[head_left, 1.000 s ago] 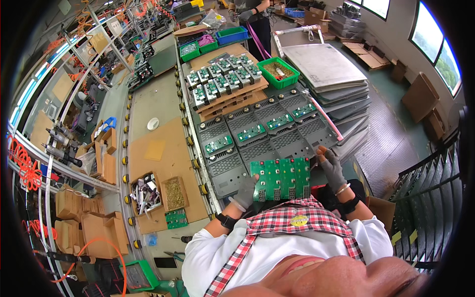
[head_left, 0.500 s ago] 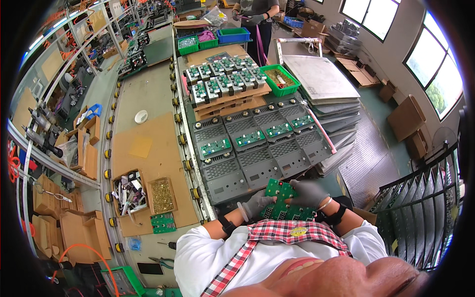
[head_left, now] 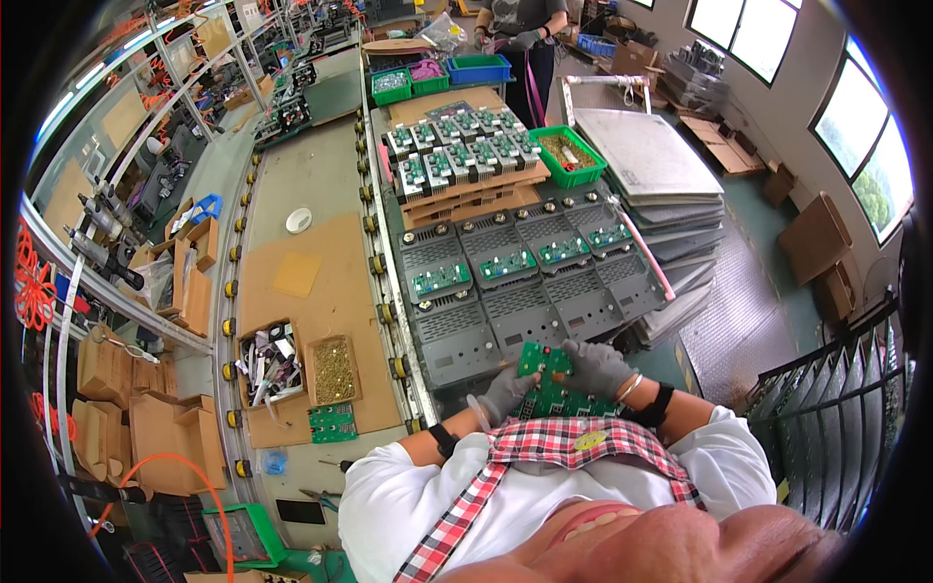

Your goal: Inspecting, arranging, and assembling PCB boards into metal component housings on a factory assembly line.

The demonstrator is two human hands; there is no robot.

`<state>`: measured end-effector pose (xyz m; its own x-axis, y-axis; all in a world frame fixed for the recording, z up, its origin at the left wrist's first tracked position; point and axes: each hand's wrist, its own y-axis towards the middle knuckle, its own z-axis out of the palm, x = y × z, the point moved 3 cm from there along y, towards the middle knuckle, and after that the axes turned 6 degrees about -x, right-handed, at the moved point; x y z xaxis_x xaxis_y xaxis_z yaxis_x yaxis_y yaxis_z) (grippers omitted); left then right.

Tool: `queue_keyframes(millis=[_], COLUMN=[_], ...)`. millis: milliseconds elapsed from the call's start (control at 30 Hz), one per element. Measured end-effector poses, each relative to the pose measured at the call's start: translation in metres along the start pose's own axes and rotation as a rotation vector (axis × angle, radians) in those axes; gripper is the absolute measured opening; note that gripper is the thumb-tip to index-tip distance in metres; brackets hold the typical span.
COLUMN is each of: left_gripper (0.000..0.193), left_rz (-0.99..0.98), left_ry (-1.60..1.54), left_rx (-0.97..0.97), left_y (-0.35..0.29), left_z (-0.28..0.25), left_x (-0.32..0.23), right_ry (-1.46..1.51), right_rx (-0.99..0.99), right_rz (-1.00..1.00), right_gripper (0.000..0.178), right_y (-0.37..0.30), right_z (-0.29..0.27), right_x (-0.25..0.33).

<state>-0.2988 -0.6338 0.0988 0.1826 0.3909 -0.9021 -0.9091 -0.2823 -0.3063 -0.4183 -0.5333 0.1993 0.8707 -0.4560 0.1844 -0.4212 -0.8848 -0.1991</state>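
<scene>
In front of my apron, both gloved hands are on green circuit boards [head_left: 573, 401] that sit close together, perhaps a joined panel. My left hand [head_left: 507, 393] grips the left edge, thumb on the face. At the upper right edge, my right hand [head_left: 597, 370] has its fingers bent over the board; their tips are partly hidden. Just beyond lie dark grey perforated metal panels [head_left: 466, 335], side by side. Several smaller green circuit boards rest on them, one being the leftmost board [head_left: 439, 280].
Behind the panels, heat sinks with boards [head_left: 457, 173] stand on stacked cardboard. A green bin [head_left: 571, 155] of small brass-coloured parts is beside them. Leftward lie a box of small parts [head_left: 333, 369], a loose board [head_left: 332, 424] and a roller conveyor [head_left: 231, 291]. Sheets [head_left: 641, 160] are stacked right; a co-worker [head_left: 525, 29] stands beyond.
The view has shifted slightly, so the bench appears further right. My right hand has drawn in over the board's upper edge and is less blurred. The co-worker's hands have moved.
</scene>
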Motion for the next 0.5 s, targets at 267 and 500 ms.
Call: queue_keyframes(millis=[267, 500], left_gripper=[0.031, 0.024], left_rz=[0.027, 0.049], left_ry=[0.395, 0.512], left_rx=[-0.191, -0.093], left_y=[0.013, 0.032], left_z=[0.016, 0.005], left_x=[0.025, 0.030], right_ry=[0.028, 0.110], right_rx=[0.092, -0.004], right_rz=[0.086, -0.007], right_gripper=[0.056, 0.060], right_y=[-0.004, 0.006], right_z=[0.025, 0.026], right_x=[-0.022, -0.039])
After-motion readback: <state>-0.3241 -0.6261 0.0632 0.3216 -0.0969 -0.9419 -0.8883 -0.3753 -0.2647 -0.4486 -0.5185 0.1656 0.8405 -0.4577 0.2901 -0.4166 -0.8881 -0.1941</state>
